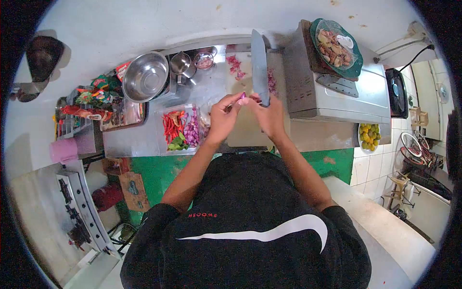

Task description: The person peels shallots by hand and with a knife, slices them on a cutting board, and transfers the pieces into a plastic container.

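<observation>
My left hand (pixel 224 116) pinches a small purple shallot (pixel 243 96) above the cutting board (pixel 248 132). Close beside it, my right hand (pixel 270 115) grips a large kitchen knife (pixel 259 60), its broad blade pointing away from me. The right fingertips meet the shallot, partly covering it. Reddish peelings (pixel 235 66) lie on the far part of the board, and more purple pieces (pixel 272 82) show right of the blade. Left of my hands is a clear tray (pixel 163 150) holding red chilies (pixel 173 126), purple shallots (pixel 191 130) and green leaves (pixel 178 143).
Metal bowl (pixel 146 77), metal cup (pixel 182 64) and small glass bowl (pixel 204 60) stand at the back left. A silver boxy appliance (pixel 337 96) on the right carries a green basket (pixel 357 65). A bowl of yellow-green citrus fruit (pixel 369 137) sits at the right end.
</observation>
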`<state>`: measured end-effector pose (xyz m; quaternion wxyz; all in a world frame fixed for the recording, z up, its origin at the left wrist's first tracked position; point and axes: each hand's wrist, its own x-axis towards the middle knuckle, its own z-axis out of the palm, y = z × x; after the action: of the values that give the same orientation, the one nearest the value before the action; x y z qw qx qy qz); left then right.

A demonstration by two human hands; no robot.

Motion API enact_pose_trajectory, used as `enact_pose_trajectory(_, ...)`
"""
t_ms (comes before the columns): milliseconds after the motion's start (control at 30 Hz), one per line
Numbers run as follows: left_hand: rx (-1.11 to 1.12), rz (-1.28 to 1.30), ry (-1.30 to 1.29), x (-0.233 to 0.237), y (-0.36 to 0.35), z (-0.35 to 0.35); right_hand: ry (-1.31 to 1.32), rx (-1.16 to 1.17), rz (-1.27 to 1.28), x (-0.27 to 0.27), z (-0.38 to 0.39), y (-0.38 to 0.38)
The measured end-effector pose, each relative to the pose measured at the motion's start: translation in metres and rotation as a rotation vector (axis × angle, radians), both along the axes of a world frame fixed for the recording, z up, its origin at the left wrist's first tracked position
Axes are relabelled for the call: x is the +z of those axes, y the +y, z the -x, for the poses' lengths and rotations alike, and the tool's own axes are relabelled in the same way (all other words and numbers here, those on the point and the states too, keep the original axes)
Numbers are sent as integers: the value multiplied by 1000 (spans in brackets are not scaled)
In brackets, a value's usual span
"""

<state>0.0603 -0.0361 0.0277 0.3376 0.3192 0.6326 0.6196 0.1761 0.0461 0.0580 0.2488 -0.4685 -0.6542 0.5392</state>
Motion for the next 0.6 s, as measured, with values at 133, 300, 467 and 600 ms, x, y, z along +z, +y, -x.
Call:
enact_pose_trajectory(133,-78,-63,64,25,-2,-1,142,47,246,-6,1,11)
enact_pose_trajectory(300,-67,-4,1,8,-5,4,259,89,373,-22,-3,14)
enact_pose_trajectory(467,-90,-19,66,4,-4,4,241,145,310,-26,-6,18)
enact_pose_trajectory(600,-101,3,71,8,-1,5,215,133,349,-17,-4,18)
